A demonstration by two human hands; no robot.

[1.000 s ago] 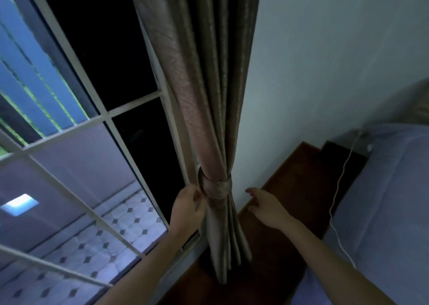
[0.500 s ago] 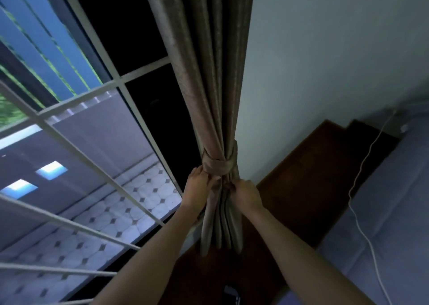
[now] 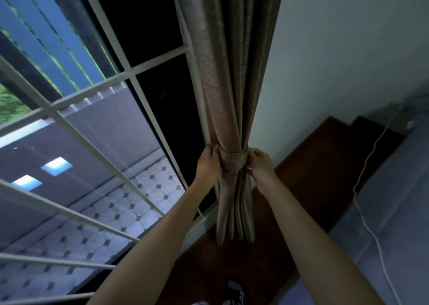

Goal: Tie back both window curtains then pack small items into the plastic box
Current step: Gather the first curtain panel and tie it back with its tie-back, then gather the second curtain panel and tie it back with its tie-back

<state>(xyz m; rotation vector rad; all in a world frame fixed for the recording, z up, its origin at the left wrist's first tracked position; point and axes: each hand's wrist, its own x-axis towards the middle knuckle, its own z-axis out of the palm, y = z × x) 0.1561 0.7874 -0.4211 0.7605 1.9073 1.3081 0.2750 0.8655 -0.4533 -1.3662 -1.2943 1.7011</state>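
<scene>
Two outstretched arms, left hand [image 3: 208, 162], right hand [image 3: 261, 163] gripping curtain tie-back [image 3: 232, 162]

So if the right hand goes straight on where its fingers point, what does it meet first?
The tieback around the gathered curtain: the right hand pinches it now. Beyond the bundle, probably the left hand.

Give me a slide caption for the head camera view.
Left hand and right hand grip the tieback around the gathered curtain beside the barred window.
</scene>
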